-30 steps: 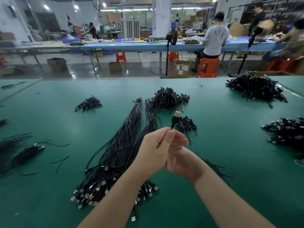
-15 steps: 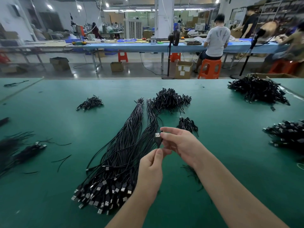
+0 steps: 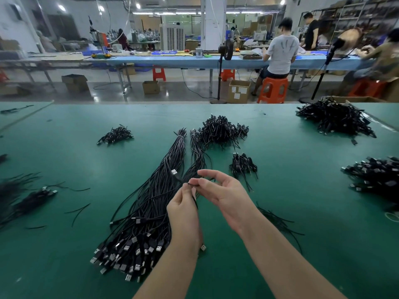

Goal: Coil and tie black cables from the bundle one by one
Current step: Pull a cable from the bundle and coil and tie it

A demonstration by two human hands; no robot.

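A long bundle of black cables (image 3: 155, 197) lies on the green table (image 3: 302, 212), its silver USB plugs fanned out at the near end. Above its right side my left hand (image 3: 183, 210) and my right hand (image 3: 224, 193) meet. Both pinch one thin black cable (image 3: 195, 198) between thumb and fingertips; the cable runs down between my hands. One loose plug (image 3: 174, 172) sticks up from the bundle just left of my fingers. A small pile of coiled cables (image 3: 243, 166) sits beyond my right hand.
More heaps of black cables lie at the back centre (image 3: 220, 130), back left (image 3: 115, 134), far right (image 3: 334, 119) and right edge (image 3: 375, 175). Loose tie strips (image 3: 278, 221) lie under my right forearm, others (image 3: 77, 209) at left. People work at benches beyond the table.
My hands have dropped from a raised position to just above the bundle. The plug held up one second ago is no longer between my fingers; they now pinch a thin cable section.
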